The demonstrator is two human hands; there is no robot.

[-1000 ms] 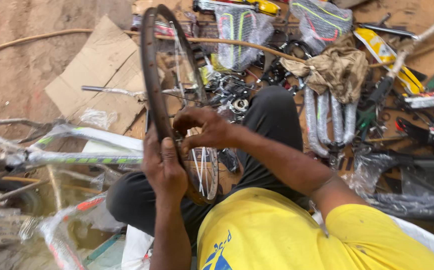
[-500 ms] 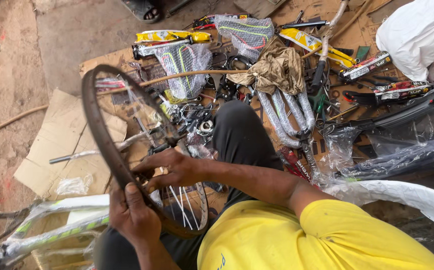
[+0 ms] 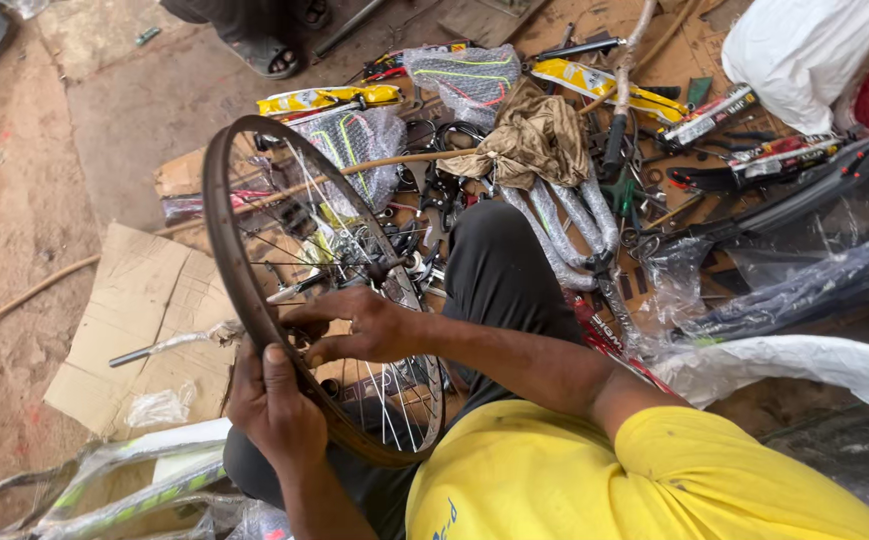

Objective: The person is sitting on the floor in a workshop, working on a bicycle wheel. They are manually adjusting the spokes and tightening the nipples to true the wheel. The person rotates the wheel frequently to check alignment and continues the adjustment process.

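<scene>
A spoked bicycle wheel with a dark rusty rim (image 3: 216, 215) stands upright between my knees. My left hand (image 3: 276, 410) grips the rim at its lower left, thumb over the edge. My right hand (image 3: 359, 325) reaches across into the spokes near the hub (image 3: 382, 268), fingers curled around the spokes. My yellow shirt (image 3: 594, 480) and dark trousers (image 3: 499, 270) fill the lower middle.
Flattened cardboard (image 3: 144, 320) lies on the dirt floor at left. Plastic-wrapped bicycle parts (image 3: 354, 140), a brown rag (image 3: 534, 145), tools and wrapped mudguards (image 3: 804, 240) crowd the ground ahead and right. Another person's sandalled foot (image 3: 272, 55) is at the top. A wrapped frame (image 3: 124, 480) lies lower left.
The view has swung left and pulled back, so the wheel now sits left of centre. My right hand has shifted along the spokes toward the hub; my left hand stays on the rim.
</scene>
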